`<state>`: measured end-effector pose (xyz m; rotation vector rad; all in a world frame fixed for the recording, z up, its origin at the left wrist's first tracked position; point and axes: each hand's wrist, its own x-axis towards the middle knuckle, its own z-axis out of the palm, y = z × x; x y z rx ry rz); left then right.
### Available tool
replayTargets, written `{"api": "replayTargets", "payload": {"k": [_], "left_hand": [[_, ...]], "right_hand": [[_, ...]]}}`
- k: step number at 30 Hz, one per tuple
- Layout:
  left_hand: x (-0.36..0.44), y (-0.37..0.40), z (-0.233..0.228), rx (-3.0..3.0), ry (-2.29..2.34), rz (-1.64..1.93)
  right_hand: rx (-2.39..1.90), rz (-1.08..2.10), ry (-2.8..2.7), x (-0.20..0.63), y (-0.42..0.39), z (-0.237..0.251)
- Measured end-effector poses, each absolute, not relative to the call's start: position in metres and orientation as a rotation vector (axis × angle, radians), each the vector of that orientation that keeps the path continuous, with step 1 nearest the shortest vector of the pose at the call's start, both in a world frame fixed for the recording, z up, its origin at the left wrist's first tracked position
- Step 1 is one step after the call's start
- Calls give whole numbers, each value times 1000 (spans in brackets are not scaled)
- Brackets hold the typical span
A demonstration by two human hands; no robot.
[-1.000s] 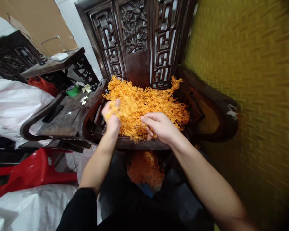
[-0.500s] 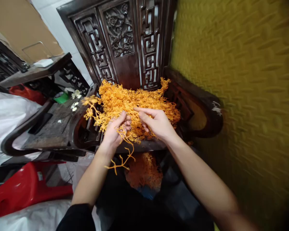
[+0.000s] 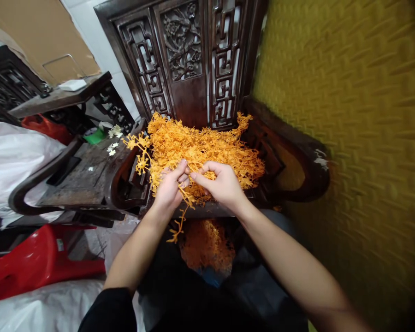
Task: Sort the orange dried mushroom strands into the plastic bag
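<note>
A heap of orange branching stems (image 3: pixel 207 143), plastic-looking and tangled, covers the seat of a dark carved wooden chair (image 3: pixel 190 103). My left hand (image 3: pixel 169 186) is closed, its thumb pressed to the fingers around an orange branched stem (image 3: pixel 180 223) whose forked end hangs below the wrist. Close beside it, my right hand (image 3: pixel 223 184) pinches at the same strand, thumb tip almost touching the left fingers. Exactly what lies between the right fingertips is partly hidden. Star-shaped orange clusters (image 3: pixel 141 163) stick out past the left of the heap.
A second wooden chair (image 3: pixel 76 184) stands left, with white flower pieces (image 3: pixel 113 148) and a green tape roll (image 3: pixel 94 135). Below are a red plastic stool (image 3: pixel 38 263) and white sacks (image 3: pixel 55 304). Orange bits fill a bag (image 3: pixel 207 249) under the seat. A yellow textured surface (image 3: pixel 349 115) rises right.
Both hands have come closer together, and the right index finger has curled in from pointing outward. The hanging stem end has swung and bunched up. The whole view shifted slightly.
</note>
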<state>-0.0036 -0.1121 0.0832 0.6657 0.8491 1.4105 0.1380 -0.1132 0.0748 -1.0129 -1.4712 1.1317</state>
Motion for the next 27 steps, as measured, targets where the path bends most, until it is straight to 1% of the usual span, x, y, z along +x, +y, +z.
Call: {"api": "replayTargets", "payload": {"k": [3, 7, 9, 11, 14, 19, 23, 27], "left_hand": [[-14, -104, 88, 639, 885, 1533], [-42, -88, 98, 598, 948, 1768], [-49, -88, 99, 677, 973, 1723], [-48, -92, 97, 785, 971, 1606], [-41, -101, 91, 913, 985, 1485], [-37, -108, 87, 1088, 1094, 1278], [-38, -113, 87, 1181, 1183, 1173], [-37, -118, 82, 1261, 1135, 1254]], "right_hand": [[-986, 1268, -1455, 137, -122, 80], [-911, 1245, -1398, 143, -129, 88], [-889, 1279, -1296, 148, -126, 89], [-844, 1309, -1170, 152, -119, 87], [-802, 1268, -1082, 157, -110, 82], [-883, 1304, -1315, 165, -107, 82], [-994, 1099, -1571, 162, -109, 86], [-1017, 895, -1668, 152, -112, 82]]}}
